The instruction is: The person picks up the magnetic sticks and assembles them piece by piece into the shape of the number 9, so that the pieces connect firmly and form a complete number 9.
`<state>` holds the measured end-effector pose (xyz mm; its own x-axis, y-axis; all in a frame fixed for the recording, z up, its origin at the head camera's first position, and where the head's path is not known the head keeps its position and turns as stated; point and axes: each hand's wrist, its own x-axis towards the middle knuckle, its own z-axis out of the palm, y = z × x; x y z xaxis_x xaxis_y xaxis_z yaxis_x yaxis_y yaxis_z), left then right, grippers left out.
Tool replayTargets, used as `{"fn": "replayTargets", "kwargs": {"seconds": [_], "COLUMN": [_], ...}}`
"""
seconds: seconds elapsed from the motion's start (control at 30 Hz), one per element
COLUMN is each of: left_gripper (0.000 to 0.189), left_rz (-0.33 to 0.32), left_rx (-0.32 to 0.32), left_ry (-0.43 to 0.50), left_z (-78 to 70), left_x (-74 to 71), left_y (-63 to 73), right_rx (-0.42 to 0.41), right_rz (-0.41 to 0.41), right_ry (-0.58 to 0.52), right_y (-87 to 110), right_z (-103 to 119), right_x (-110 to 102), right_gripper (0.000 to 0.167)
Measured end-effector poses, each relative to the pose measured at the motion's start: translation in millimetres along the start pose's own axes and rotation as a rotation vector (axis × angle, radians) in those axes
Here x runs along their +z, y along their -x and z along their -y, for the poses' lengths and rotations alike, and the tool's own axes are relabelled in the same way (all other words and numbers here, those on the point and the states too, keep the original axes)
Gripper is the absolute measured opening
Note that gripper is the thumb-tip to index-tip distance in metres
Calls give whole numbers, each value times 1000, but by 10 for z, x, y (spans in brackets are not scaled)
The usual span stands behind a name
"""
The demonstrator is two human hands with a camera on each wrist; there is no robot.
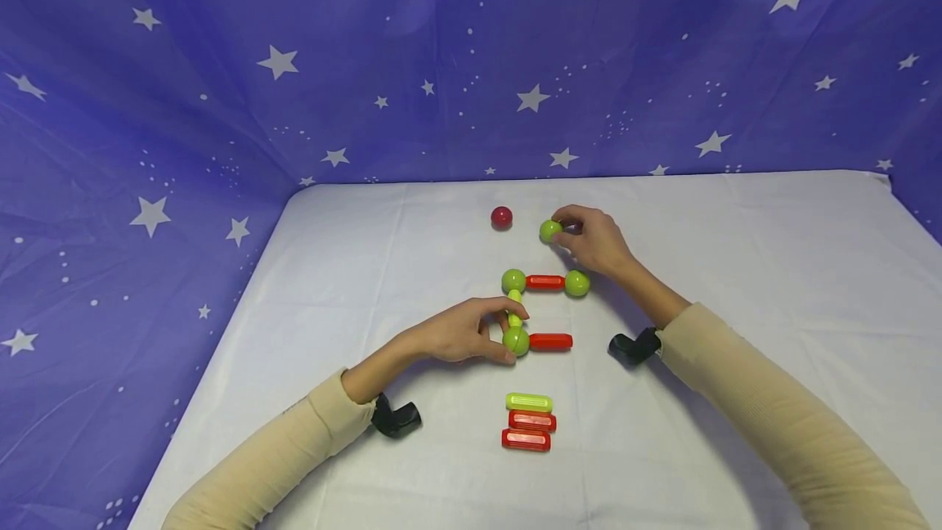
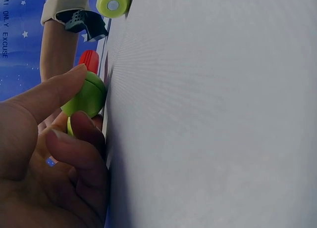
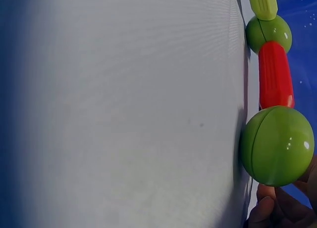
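My left hand [image 1: 464,332] holds the near corner of a U-shaped piece built from balls and rods, its thumb and fingers around a green ball [image 1: 517,341]. From that ball a red rod [image 1: 550,342] points right, and a yellow-green rod [image 1: 514,311], partly covered by my fingers, runs back to a second green ball [image 1: 513,280]. Another red rod [image 1: 545,281] joins this to a green end ball [image 1: 577,283]. Farther back, my right hand [image 1: 594,242] pinches a loose green ball [image 1: 549,231] between thumb and fingers. In the right wrist view, the end ball [image 3: 277,146] partly hides that hand.
Just left of the pinched ball lies a dark red ball [image 1: 502,217]. A yellow-green rod [image 1: 528,402] and two red rods [image 1: 531,420] lie stacked in a row toward the front. White cloth [image 1: 353,260] covers the table; a blue star-patterned curtain [image 1: 471,47] stands behind.
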<state>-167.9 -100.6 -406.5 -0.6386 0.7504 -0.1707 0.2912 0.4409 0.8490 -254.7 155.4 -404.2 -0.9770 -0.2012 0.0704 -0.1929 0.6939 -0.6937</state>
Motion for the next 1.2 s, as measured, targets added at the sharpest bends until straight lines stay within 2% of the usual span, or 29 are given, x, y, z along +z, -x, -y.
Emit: {"fn": "replayTargets", "kwargs": {"seconds": [0.5, 0.63, 0.77, 0.87, 1.2], "left_gripper": [52, 52, 52, 52, 52], "left_rz": [-7, -4, -2, -4, -1], "left_rx": [-5, -4, -3, -5, -13], "left_ry": [-4, -2, -4, -3, 6], "left_z": [6, 6, 8, 7, 1], "left_x": [-1, 0, 2, 2, 0], "left_y": [-4, -9, -10, -10, -8], "right_rx": [1, -6, -56, -76, -46], "right_rz": [3, 18, 55, 61, 89], "right_ry": [27, 37, 82, 97, 50], "right_y": [11, 14, 10, 8, 56], "right_z": [16, 8, 6, 4, 37], "right_x": [12, 5, 9, 17, -29], "right_gripper": [28, 38, 46, 42, 39]}}
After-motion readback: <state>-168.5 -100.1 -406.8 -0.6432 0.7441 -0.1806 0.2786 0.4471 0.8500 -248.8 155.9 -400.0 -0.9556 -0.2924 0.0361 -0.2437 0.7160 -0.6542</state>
